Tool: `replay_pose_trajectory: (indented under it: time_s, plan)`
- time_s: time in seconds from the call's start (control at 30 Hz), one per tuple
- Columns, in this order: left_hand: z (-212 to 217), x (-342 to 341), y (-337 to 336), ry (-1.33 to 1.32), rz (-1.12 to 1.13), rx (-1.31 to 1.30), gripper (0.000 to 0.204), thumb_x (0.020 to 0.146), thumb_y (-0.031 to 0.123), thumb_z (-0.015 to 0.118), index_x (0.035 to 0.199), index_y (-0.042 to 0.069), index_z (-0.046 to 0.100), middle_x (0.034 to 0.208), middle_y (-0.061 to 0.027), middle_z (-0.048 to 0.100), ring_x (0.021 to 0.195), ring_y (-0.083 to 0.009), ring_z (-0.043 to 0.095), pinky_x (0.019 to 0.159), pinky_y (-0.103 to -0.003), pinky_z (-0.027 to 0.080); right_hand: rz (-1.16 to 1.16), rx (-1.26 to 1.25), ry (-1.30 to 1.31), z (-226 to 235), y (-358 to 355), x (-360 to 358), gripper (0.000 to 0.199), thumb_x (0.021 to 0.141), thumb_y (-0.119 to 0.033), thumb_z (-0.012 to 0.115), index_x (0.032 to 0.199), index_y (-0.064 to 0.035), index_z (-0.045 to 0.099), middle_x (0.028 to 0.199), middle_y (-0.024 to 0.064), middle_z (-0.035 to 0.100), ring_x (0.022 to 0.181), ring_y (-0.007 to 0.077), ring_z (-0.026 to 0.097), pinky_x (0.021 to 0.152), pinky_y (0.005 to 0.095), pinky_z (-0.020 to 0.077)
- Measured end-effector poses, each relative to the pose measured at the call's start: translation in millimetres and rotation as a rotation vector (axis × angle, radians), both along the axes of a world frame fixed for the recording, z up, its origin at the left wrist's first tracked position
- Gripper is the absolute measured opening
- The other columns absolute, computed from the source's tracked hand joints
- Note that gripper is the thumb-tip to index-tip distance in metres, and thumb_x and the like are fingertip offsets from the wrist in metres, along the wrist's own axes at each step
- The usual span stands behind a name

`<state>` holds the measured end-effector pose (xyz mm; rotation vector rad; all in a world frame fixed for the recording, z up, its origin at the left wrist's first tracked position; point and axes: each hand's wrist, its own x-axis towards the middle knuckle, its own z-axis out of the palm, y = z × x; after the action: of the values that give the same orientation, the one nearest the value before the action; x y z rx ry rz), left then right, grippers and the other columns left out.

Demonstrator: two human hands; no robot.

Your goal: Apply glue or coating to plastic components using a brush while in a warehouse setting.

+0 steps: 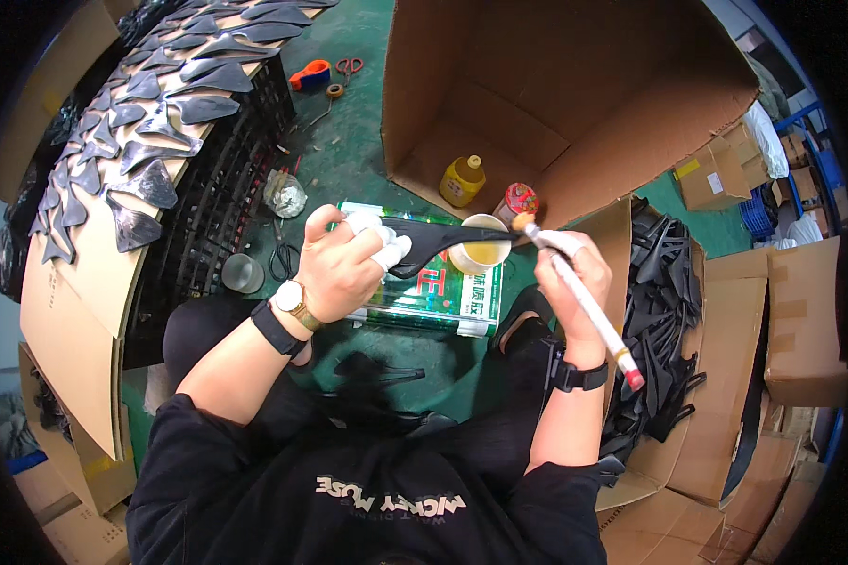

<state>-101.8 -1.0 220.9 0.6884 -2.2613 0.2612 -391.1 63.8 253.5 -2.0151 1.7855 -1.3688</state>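
My left hand (pixel 337 267), with white covers on some fingers, is closed on a thin black curved part (pixel 431 247). The part stretches rightward, its narrow end passing over a white cup (pixel 501 258) of yellowish liquid. My right hand (pixel 573 282) grips a brush (pixel 601 325) with a white handle and a red end. Its bristles are just past the part's narrow tip; whether they touch it I cannot tell. The cup stands on a green printed tin (pixel 400 315) lying flat in front of me.
On the left, many black parts (pixel 151 184) lie spread on cardboard over a black crate (pixel 203 165). An open carton (pixel 561 85) holds a yellow bottle (pixel 463 181) and a red can (pixel 517 201). More black parts (pixel 660 311) fill a box at right. A clear cup (pixel 242 273) sits near my left wrist.
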Motion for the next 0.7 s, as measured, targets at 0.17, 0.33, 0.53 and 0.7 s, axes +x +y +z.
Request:
replay_pose_trajectory:
  time_s: [0.17, 0.33, 0.53, 0.7]
  plan:
    - [3, 4, -1, -0.017, 0.033, -0.046, 0.031, 0.062, 0.009, 0.061, 0.092, 0.016, 0.070, 0.080, 0.0048, 0.058, 0.075, -0.0133, 0.056, 0.085, -0.034, 0.033, -0.049, -0.051, -0.279, 3, 7, -14, 0.018, 0.077, 0.003, 0.065, 0.095, 0.0003, 0.066, 0.090, 0.0080, 0.064, 0.080, 0.0137, 0.061, 0.072, 0.0255, 0.0490]
    - [1, 3, -1, -0.018, 0.027, -0.010, 0.041, 0.056, 0.004, 0.061, 0.094, 0.017, 0.070, 0.084, 0.0046, 0.060, 0.084, -0.0147, 0.058, 0.087, -0.037, 0.031, 0.171, 0.071, -0.336, 3, 10, 13, 0.020, 0.076, 0.001, 0.067, 0.096, 0.0002, 0.066, 0.090, 0.0096, 0.065, 0.082, 0.0155, 0.062, 0.072, 0.0256, 0.0495]
    - [5, 3, -2, -0.013, 0.023, -0.002, 0.041, 0.056, 0.003, 0.061, 0.094, 0.016, 0.069, 0.085, 0.0028, 0.061, 0.084, -0.0162, 0.058, 0.085, -0.037, 0.031, 0.002, -0.009, -0.123, 3, 3, -9, 0.018, 0.076, 0.004, 0.063, 0.093, 0.0004, 0.066, 0.089, 0.0076, 0.063, 0.077, 0.0109, 0.059, 0.068, 0.0234, 0.0471]
    - [11, 2, -10, 0.206, 0.099, 0.325, 0.035, 0.055, 0.001, 0.065, 0.088, 0.015, 0.069, 0.080, 0.0017, 0.062, 0.083, -0.0196, 0.059, 0.080, -0.035, 0.033, -0.185, 0.007, -0.586, 5, 14, -38, 0.019, 0.085, -0.002, 0.063, 0.103, 0.0024, 0.063, 0.094, 0.0066, 0.065, 0.082, 0.0127, 0.061, 0.076, 0.0236, 0.0486]
